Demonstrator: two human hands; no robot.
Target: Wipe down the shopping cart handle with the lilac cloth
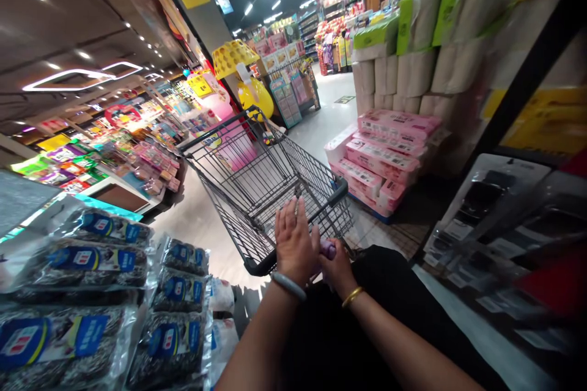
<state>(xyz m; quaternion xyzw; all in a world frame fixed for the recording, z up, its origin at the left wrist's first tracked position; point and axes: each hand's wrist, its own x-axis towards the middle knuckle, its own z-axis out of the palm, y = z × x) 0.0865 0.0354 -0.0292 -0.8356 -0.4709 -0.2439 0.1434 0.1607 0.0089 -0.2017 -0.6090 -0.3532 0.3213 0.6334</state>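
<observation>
My left hand (293, 241) is raised over the near end of a wire shopping cart (270, 183), its fingers stretched out. A grey bangle (288, 286) circles that wrist. Just right of it, my right hand (338, 269) has its fingers wrapped round a small purple object (328, 249), which lies against the edge of my left palm. A gold bangle (352, 297) is on the right wrist. What I see of the cart's basket through the wires holds no goods. The cart's black handle (340, 190) passes behind my hands.
Bagged dark goods (92, 256) fill the lower left. Pink packs (380, 159) are stacked right of the cart, below wrapped paper rolls (413, 73). Hanging packages (486, 195) line the right edge. A yellow balloon-like figure (257, 98) stands beyond the cart.
</observation>
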